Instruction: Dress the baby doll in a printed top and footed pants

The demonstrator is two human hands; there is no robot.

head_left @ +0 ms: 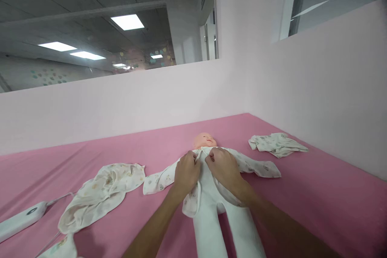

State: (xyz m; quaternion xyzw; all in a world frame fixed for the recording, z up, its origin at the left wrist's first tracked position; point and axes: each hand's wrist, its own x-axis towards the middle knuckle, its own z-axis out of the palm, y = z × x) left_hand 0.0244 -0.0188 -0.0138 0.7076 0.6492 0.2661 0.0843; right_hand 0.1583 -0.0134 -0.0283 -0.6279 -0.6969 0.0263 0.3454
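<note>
On the pink sheet lies a baby doll (205, 140) on its back, its head toward the wall. It wears a white patterned baby shirt (258, 166), sleeves spread to both sides and the front parted, over a plain white body and legs (208, 225). My left hand (188, 171) is closed on the shirt's left front edge near the doll's neck. Just across the chest, my right hand (223, 165) pinches the shirt's other front edge. The fingertips of both hands are partly hidden.
To the left lies a crumpled patterned cloth (102, 193), with a white device (22, 219) and its cord beside it. A folded patterned garment (276, 144) rests at the right, near the wall. White walls with windows border the pink sheet (163, 137).
</note>
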